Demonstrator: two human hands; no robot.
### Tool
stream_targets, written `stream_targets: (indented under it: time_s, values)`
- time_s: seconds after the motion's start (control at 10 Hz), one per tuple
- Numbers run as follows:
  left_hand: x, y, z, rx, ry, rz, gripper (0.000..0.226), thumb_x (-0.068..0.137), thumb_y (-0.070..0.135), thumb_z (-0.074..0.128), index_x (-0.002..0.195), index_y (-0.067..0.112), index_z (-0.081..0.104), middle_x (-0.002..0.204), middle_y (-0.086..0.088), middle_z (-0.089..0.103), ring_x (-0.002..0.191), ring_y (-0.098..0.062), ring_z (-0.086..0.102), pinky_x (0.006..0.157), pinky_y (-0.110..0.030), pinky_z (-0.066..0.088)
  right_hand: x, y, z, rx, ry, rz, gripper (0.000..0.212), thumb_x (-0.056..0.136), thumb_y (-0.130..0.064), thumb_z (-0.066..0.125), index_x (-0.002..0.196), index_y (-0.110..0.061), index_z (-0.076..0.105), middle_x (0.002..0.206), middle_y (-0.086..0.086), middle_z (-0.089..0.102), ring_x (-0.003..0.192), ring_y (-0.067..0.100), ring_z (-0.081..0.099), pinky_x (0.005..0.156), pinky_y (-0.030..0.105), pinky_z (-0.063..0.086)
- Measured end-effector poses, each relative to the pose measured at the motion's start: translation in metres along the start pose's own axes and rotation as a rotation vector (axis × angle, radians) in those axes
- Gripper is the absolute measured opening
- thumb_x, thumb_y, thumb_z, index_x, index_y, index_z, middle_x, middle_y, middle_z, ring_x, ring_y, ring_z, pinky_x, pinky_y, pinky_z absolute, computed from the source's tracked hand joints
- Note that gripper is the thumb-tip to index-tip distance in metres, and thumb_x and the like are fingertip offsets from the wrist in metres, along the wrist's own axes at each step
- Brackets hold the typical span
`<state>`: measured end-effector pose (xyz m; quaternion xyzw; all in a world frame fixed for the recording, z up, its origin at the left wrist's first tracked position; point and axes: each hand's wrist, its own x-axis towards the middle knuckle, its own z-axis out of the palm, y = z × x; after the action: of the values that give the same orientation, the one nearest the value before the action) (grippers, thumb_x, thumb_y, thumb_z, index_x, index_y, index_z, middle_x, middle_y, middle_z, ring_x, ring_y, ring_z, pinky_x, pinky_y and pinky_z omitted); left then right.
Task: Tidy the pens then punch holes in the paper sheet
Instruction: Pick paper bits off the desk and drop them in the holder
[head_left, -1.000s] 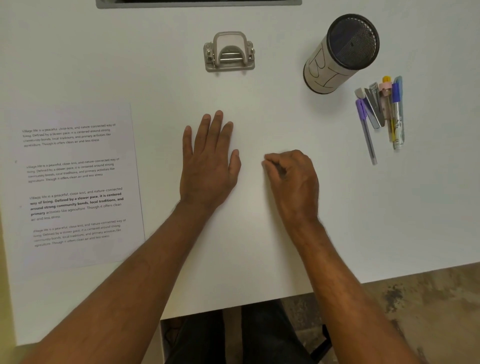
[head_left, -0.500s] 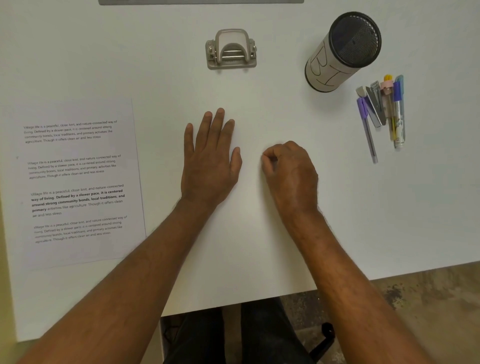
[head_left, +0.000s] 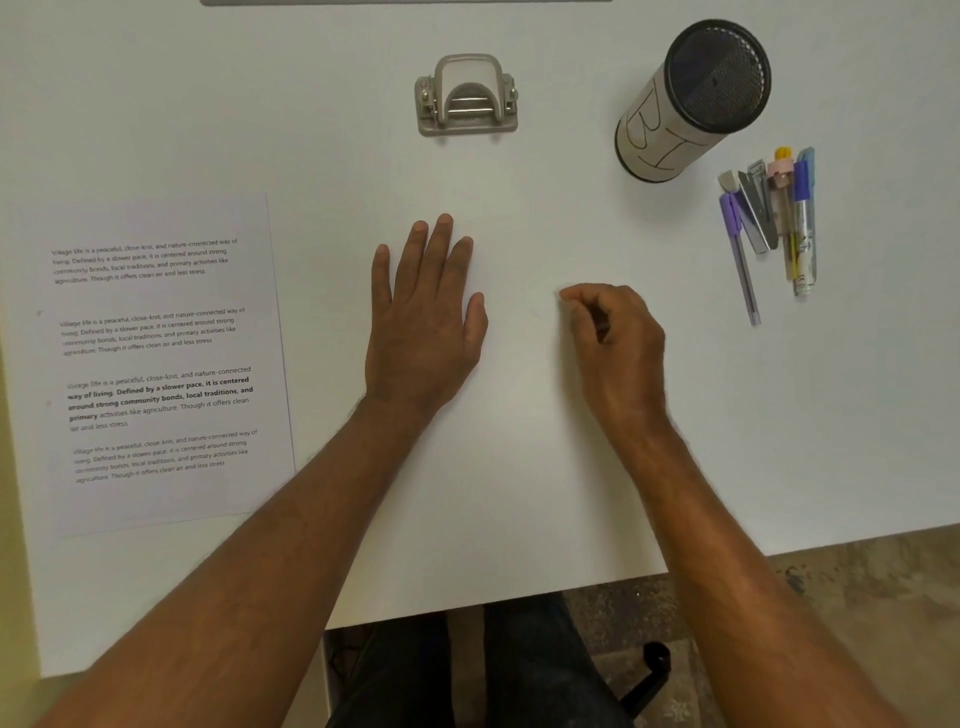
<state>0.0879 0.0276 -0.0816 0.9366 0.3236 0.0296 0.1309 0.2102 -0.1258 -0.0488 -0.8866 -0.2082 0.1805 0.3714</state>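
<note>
Several pens (head_left: 769, 223) lie side by side at the right of the white table, just below a round black mesh pen holder (head_left: 691, 98) with a paper label. A grey two-hole punch (head_left: 466, 98) stands at the back centre. The printed paper sheet (head_left: 156, 358) lies flat on the left. My left hand (head_left: 423, 322) rests flat on the table, fingers straight, right of the sheet. My right hand (head_left: 613, 343) sits with fingers curled, holding nothing, left of the pens and apart from them.
The table's front edge (head_left: 519, 597) runs just past my forearms, with floor and a chair part below. A grey bar (head_left: 405, 2) shows at the table's far edge.
My right hand has shifted slightly right and up, its fingers still curled. The left hand stays flat in the same spot.
</note>
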Motion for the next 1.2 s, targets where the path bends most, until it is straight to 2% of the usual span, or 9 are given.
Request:
stream_targets:
  time_s: [0.2, 0.4, 0.6, 0.7, 0.8, 0.9, 1.0, 1.1, 1.2]
  values:
    - [0.001, 0.000, 0.000, 0.003, -0.010, -0.005, 0.060, 0.107, 0.040, 0.031, 0.162, 0.017, 0.032, 0.174, -0.006, 0.021, 0.163, -0.025, 0.015, 0.131, -0.056, 0.011, 0.017, 0.010, -0.007, -0.122, -0.165, -0.212, 0.015, 0.095, -0.019, 0.072, 0.108, -0.027, 0.076, 0.101, -0.012, 0.067, 0.097, 0.009, 0.060, 0.087, 0.024, 0.051]
    - [0.001, 0.000, -0.001, 0.007, 0.002, 0.001, 0.059, 0.107, 0.039, 0.031, 0.161, 0.016, 0.034, 0.174, -0.008, 0.023, 0.162, -0.026, 0.017, 0.131, -0.056, 0.012, 0.039, 0.014, -0.008, -0.208, -0.290, -0.302, 0.017, 0.094, -0.038, 0.073, 0.110, -0.041, 0.075, 0.092, -0.026, 0.056, 0.094, -0.008, 0.048, 0.082, 0.016, 0.042]
    - [0.001, 0.001, -0.001, 0.012, -0.011, -0.001, 0.060, 0.107, 0.040, 0.029, 0.162, 0.016, 0.033, 0.174, -0.007, 0.022, 0.163, -0.026, 0.016, 0.131, -0.056, 0.012, 0.040, 0.012, -0.006, -0.253, -0.282, -0.368, 0.012, 0.094, -0.041, 0.073, 0.104, -0.044, 0.077, 0.085, -0.030, 0.051, 0.090, -0.002, 0.044, 0.075, 0.027, 0.046]
    - [0.001, 0.000, 0.000, 0.015, -0.010, -0.002, 0.060, 0.107, 0.039, 0.030, 0.162, 0.016, 0.033, 0.174, -0.007, 0.022, 0.163, -0.025, 0.016, 0.131, -0.056, 0.012, 0.041, 0.012, -0.006, -0.285, -0.271, -0.395, 0.009, 0.094, -0.040, 0.071, 0.102, -0.043, 0.076, 0.084, -0.024, 0.050, 0.091, 0.000, 0.045, 0.070, 0.028, 0.045]
    - [0.001, 0.000, 0.001, 0.016, -0.007, -0.001, 0.059, 0.107, 0.039, 0.031, 0.162, 0.016, 0.033, 0.174, -0.007, 0.021, 0.163, -0.025, 0.016, 0.131, -0.056, 0.012, 0.038, 0.011, -0.002, -0.352, -0.216, -0.446, 0.009, 0.099, -0.037, 0.064, 0.102, -0.036, 0.073, 0.093, -0.015, 0.053, 0.092, 0.007, 0.048, 0.066, 0.026, 0.042]
    - [0.000, 0.000, 0.001, 0.013, -0.004, 0.000, 0.059, 0.107, 0.039, 0.031, 0.162, 0.016, 0.033, 0.174, -0.007, 0.022, 0.162, -0.026, 0.016, 0.131, -0.056, 0.012, 0.030, 0.012, 0.004, -0.383, -0.148, -0.490, 0.014, 0.104, -0.029, 0.059, 0.102, -0.024, 0.072, 0.095, -0.004, 0.057, 0.090, 0.016, 0.050, 0.069, 0.033, 0.045]
    - [0.000, 0.001, 0.000, 0.010, -0.001, 0.002, 0.059, 0.107, 0.039, 0.031, 0.162, 0.016, 0.033, 0.174, -0.007, 0.022, 0.162, -0.026, 0.017, 0.131, -0.056, 0.012, 0.020, 0.012, 0.011, -0.399, -0.059, -0.471, 0.014, 0.104, -0.014, 0.056, 0.097, -0.013, 0.068, 0.096, 0.005, 0.058, 0.086, 0.024, 0.051, 0.074, 0.042, 0.045]
    - [0.000, 0.000, 0.000, 0.011, 0.003, 0.003, 0.059, 0.107, 0.039, 0.032, 0.162, 0.016, 0.033, 0.174, -0.007, 0.022, 0.162, -0.026, 0.017, 0.131, -0.056, 0.013, 0.018, 0.008, 0.012, -0.329, -0.051, -0.373, 0.014, 0.102, -0.007, 0.053, 0.098, -0.012, 0.066, 0.100, 0.004, 0.058, 0.090, 0.024, 0.052, 0.079, 0.038, 0.045]
    - [0.000, 0.000, 0.000, 0.008, 0.001, -0.003, 0.059, 0.107, 0.038, 0.032, 0.162, 0.016, 0.033, 0.174, -0.007, 0.022, 0.162, -0.025, 0.016, 0.131, -0.056, 0.012, 0.017, -0.004, 0.003, -0.074, -0.062, -0.164, 0.019, 0.102, -0.004, 0.046, 0.098, -0.015, 0.060, 0.103, -0.004, 0.055, 0.094, 0.012, 0.053, 0.083, 0.023, 0.043]
